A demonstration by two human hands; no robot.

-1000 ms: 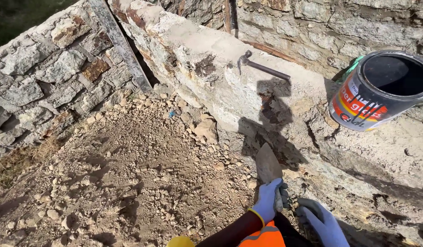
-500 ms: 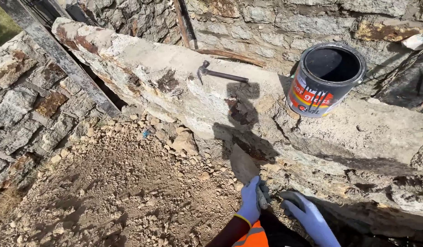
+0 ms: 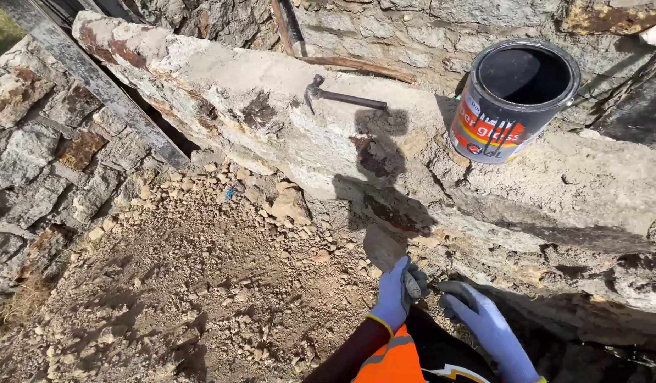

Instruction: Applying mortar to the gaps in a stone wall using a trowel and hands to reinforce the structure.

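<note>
1. The left hand (image 3: pixel 399 294), in a pale blue glove, is closed around the handle of a trowel (image 3: pixel 386 250); its fingers wrap the grip fully.
2. The trowel's flat blade points up and away from that hand, its tip lying at the foot of the stone wall (image 3: pixel 271 106), over the loose rubble (image 3: pixel 200 269).
3. The right hand (image 3: pixel 480 319), gloved the same, sits just beside the left hand, on the side away from the rubble. Its fingers are curled loosely and half open, and it holds nothing that can be made out; the fingertips lie close to the base of the wall, in shadow.
4. Below both hands an orange sleeve (image 3: pixel 395 362) with a grey stripe shows at the bottom edge.
5. The rubble, sandy earth mixed with small stones, spreads out from the wall's foot on the left-hand side.
6. On top of the wall, well above the hands, lies a hammer (image 3: pixel 342 96), its head turned toward the rubble side and its handle along the wall.
7. Further along the wall top, beyond the hammer on the right-hand side, a black paint can (image 3: pixel 516 99) stands open and slightly tilted, its inside dark.
8. The person's shadow (image 3: pixel 377 177) falls across the wall face between the hammer and the hands.
</note>
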